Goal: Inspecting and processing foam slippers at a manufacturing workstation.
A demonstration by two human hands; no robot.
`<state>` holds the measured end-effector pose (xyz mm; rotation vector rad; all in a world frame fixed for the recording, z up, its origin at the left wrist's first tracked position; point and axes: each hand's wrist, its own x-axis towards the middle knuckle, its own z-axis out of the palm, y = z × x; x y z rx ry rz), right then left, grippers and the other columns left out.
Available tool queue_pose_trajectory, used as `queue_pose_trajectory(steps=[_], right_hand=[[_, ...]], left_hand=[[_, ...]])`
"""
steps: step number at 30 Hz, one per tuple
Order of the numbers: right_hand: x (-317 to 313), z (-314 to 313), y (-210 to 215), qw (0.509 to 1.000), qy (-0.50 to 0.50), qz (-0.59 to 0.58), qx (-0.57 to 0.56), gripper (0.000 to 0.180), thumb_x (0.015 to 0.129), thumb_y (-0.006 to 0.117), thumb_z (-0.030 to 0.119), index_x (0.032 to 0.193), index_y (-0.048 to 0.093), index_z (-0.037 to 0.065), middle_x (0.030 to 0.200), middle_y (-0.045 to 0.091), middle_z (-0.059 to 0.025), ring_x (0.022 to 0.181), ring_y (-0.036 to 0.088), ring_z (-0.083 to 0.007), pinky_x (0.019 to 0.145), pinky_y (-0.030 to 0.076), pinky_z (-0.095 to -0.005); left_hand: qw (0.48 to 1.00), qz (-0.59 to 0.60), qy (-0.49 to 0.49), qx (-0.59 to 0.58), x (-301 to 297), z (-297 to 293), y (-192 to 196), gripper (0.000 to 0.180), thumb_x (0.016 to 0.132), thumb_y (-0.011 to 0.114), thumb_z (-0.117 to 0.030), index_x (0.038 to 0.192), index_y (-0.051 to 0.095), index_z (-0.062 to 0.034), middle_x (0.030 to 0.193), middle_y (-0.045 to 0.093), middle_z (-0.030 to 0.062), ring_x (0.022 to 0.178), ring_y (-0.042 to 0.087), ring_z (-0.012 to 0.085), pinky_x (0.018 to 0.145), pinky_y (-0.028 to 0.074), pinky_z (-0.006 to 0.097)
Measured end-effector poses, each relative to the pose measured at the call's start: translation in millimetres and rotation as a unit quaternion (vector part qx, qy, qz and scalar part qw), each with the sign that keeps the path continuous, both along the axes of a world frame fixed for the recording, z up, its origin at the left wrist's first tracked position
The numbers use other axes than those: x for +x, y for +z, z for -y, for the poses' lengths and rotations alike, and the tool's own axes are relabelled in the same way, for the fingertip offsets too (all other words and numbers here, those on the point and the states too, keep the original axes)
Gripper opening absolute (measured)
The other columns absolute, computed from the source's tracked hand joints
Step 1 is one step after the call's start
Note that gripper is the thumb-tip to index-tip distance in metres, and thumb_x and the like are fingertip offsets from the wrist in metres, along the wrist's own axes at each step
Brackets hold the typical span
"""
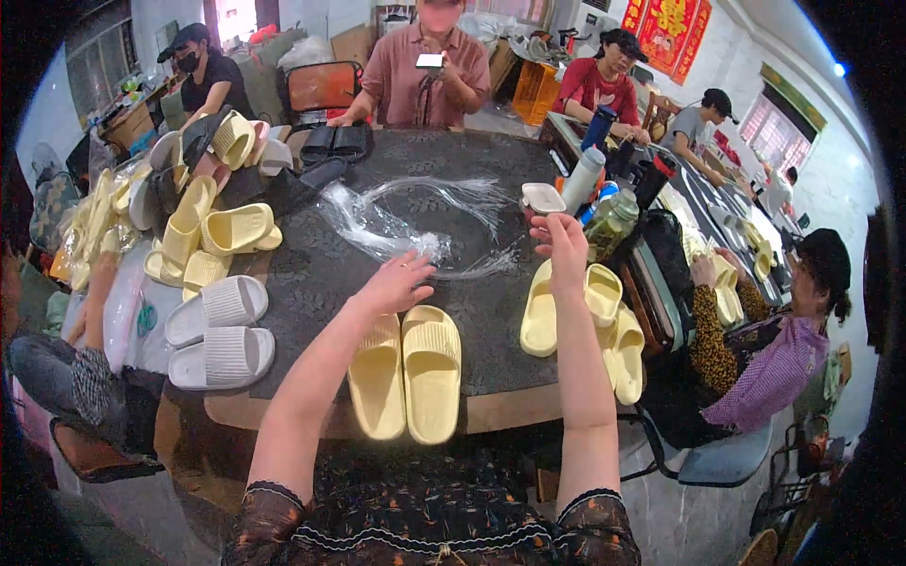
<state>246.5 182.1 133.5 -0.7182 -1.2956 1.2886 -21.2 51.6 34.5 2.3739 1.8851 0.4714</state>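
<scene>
My left hand (401,281) lies with fingers spread over the table, at the near end of a bundle of thin clear plastic strands (363,226). Below it a pair of pale yellow ridged slides (432,377) sits side by side at the table's near edge, toes away from me. My right hand (563,243) is raised, fingers closed at the near edge of a small container with a white rounded top (545,197). The hand hides most of that container's body. Beneath my right forearm are more yellow slides (540,316), partly covered by it.
Grey slides (222,354) and a heap of mixed slippers (212,222) fill the left side. Bottles (583,179) and a glass jar (613,222) crowd the right. Black slides (337,143) rest at the far edge. Several people sit or stand around, one opposite holding a phone (429,61).
</scene>
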Motion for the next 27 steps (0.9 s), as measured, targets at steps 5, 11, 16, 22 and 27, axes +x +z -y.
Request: queue_pose_trajectory(steps=[5,11,16,22,27], right_hand=[[18,4,3,0.999,-0.023,-0.025,0.018,0.013,0.094,0.057,0.022,0.098,0.059,0.01,0.093,0.069,-0.0053,0.073,0.063,-0.0096,0.056,0.046,-0.0201],[58,-15,3,0.967,-0.207,-0.142,0.051,0.009,0.093,0.057,0.02,0.095,0.057,0.01,0.082,0.064,-0.0009,0.068,0.059,-0.008,0.052,0.042,-0.0198],[94,1,32,0.928,-0.276,-0.245,0.057,0.008,0.092,0.056,0.018,0.09,0.055,0.011,0.074,0.056,0.0009,0.058,0.049,-0.0068,0.049,0.035,-0.0195],[123,85,60,0.956,-0.032,-0.272,0.103,0.022,0.092,0.052,0.017,0.075,0.041,0.012,0.056,0.038,0.0023,0.047,0.033,-0.0062,0.043,0.024,-0.0227],[122,158,49,0.955,0.259,-0.142,0.021,0.011,0.089,0.047,0.009,0.079,0.044,0.006,0.042,0.04,0.0019,0.037,0.034,-0.0093,0.039,0.025,-0.0248]], left_hand=[[0.996,-0.009,0.037,-0.081,-15,-19,-41,0.056,0.095,0.04,-0.048,0.138,0.045,-0.0121,0.149,0.036,0.0067,0.138,0.031,0.0299,0.113,0.025,0.045],[0.988,-0.061,0.124,-0.072,3,-19,-24,0.059,0.094,0.04,-0.05,0.137,0.047,-0.0108,0.147,0.038,0.0069,0.137,0.033,0.0294,0.112,0.025,0.045],[0.983,-0.058,0.157,-0.079,6,-17,-30,0.063,0.093,0.041,-0.052,0.139,0.043,-0.0089,0.149,0.035,0.0087,0.139,0.028,0.0299,0.112,0.024,0.045],[0.985,-0.032,0.161,-0.061,2,-9,-33,0.065,0.091,0.046,-0.052,0.14,0.042,-0.0086,0.149,0.034,0.0113,0.139,0.029,0.0323,0.113,0.024,0.046],[0.987,0.133,0.093,-0.008,-20,-3,-30,0.055,0.089,0.056,-0.043,0.131,0.051,-0.0079,0.14,0.046,0.0148,0.134,0.035,0.036,0.11,0.03,0.045]])
